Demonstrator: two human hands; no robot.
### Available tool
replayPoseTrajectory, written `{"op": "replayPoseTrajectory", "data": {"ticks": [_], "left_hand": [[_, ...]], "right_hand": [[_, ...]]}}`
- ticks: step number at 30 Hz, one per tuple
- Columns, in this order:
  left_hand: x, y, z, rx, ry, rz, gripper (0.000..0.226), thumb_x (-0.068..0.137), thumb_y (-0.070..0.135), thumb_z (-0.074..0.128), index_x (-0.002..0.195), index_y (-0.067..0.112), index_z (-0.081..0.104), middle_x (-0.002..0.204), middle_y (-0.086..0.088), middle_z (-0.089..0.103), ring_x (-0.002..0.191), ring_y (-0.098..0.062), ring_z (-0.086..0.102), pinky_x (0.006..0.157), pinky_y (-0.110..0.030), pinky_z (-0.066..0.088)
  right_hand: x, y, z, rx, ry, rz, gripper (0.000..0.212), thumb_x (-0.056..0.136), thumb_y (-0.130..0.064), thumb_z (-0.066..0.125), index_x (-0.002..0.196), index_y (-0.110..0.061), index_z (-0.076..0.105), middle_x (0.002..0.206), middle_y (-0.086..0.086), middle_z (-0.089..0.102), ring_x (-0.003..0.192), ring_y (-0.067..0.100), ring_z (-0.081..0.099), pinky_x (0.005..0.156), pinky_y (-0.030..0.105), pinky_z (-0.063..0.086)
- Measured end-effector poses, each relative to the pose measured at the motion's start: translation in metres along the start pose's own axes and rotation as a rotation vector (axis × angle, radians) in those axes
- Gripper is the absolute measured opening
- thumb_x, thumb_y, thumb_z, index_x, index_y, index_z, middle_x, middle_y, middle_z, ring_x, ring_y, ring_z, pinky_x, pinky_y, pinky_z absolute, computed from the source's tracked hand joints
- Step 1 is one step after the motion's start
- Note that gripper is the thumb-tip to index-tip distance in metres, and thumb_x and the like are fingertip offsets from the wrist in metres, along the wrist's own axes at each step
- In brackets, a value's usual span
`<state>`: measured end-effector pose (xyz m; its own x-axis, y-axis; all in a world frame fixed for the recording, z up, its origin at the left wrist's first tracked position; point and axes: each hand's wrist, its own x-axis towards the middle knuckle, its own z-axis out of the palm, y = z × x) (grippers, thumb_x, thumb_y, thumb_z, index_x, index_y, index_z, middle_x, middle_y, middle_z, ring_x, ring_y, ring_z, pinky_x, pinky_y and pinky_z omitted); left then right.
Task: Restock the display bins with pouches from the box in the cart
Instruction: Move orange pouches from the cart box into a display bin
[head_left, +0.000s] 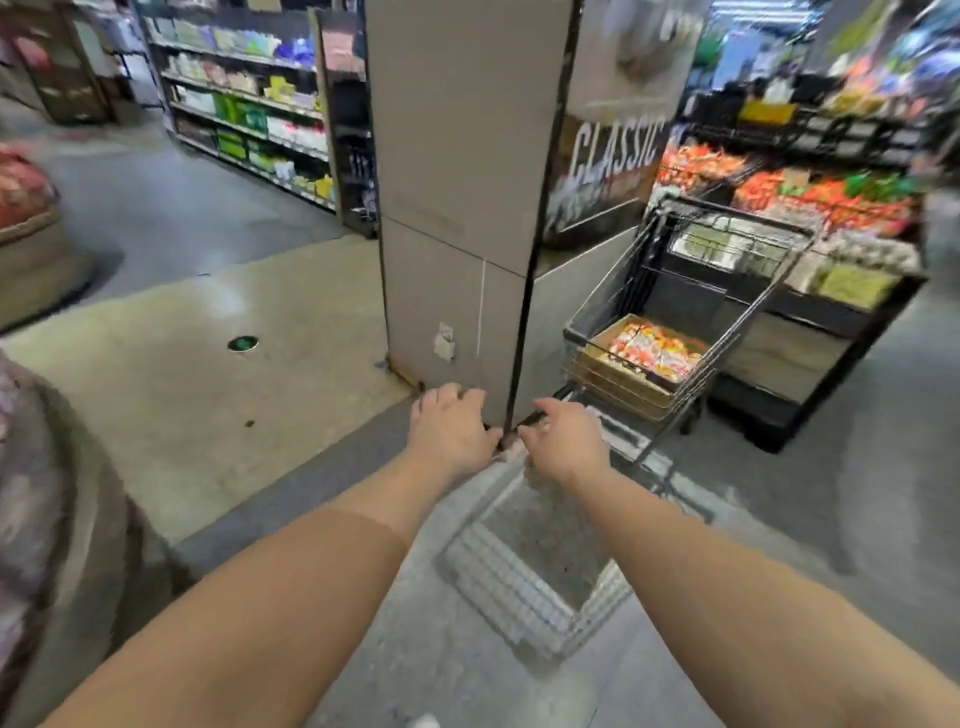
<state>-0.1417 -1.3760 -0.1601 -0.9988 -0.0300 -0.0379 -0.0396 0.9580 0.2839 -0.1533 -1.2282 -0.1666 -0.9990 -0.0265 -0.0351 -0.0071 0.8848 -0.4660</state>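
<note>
- Left hand (451, 428) stretched forward at centre, fingers loosely curled downward, grip empty, in front of the base of the grey pillar (457, 208).
- Right hand (563, 441) just beside it, to the right, fingers loosely bent, thumb toward the left hand; nothing plainly held, though blur makes that hard to confirm.
- Wire cart (675, 332) to the right and farther off, right of the pillar, well apart from both hands.
- Open cardboard box (605, 358) resting in the cart's basket, holding red, orange and white pouches (649, 351) packed side by side.
- Display bins (810, 208) farther right, behind the cart, heaped with orange, red and green packets; detail too blurred to read.
- Dark sign (613, 156) with the word "CLASSIC" on the pillar's right face, above the cart.
- Metal floor grate (540, 566) near, below and between the forearms.
- Shelves (249, 114) of packaged goods far left, across the grey floor (208, 364).
- Small round green floor cap (242, 343) left of the pillar base.
</note>
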Motion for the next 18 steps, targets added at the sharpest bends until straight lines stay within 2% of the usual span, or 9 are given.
{"op": "replayPoseTrajectory", "data": {"ticks": [6,10,15,18], "left_hand": [[0.15,0.057,-0.013,-0.01,-0.009,0.214,0.06,0.091,0.053,0.051,0.142,0.024,0.04,0.147,-0.007,0.037,0.138,-0.028,0.03,0.115,-0.041,0.024],[0.218,0.105,0.005,0.009,-0.066,0.312,0.057,0.09,0.053,0.052,0.139,0.025,0.043,0.147,-0.007,0.038,0.137,-0.028,0.031,0.115,-0.041,0.023],[0.307,0.171,0.04,0.027,-0.089,0.397,0.053,0.088,0.054,0.051,0.134,0.027,0.047,0.137,-0.005,0.046,0.13,-0.028,0.038,0.111,-0.042,0.028],[0.368,0.211,0.066,0.027,-0.087,0.382,0.05,0.088,0.053,0.052,0.131,0.029,0.05,0.134,-0.003,0.048,0.127,-0.026,0.04,0.11,-0.043,0.03]], "right_hand": [[0.116,0.038,-0.04,0.039,0.143,0.151,0.048,0.089,-0.043,0.058,0.134,-0.028,0.053,0.134,0.001,0.056,0.124,0.027,0.047,0.1,0.037,0.042],[0.167,0.076,-0.053,0.062,0.176,0.247,0.05,0.09,-0.044,0.056,0.137,-0.03,0.049,0.137,0.001,0.052,0.127,0.026,0.044,0.102,0.039,0.04],[0.25,0.142,-0.077,0.071,0.228,0.331,0.048,0.09,-0.044,0.058,0.134,-0.03,0.051,0.133,0.001,0.054,0.122,0.026,0.047,0.101,0.041,0.043],[0.307,0.188,-0.09,0.091,0.224,0.347,0.047,0.09,-0.042,0.058,0.135,-0.029,0.051,0.134,0.001,0.054,0.123,0.026,0.047,0.101,0.041,0.042]]}}
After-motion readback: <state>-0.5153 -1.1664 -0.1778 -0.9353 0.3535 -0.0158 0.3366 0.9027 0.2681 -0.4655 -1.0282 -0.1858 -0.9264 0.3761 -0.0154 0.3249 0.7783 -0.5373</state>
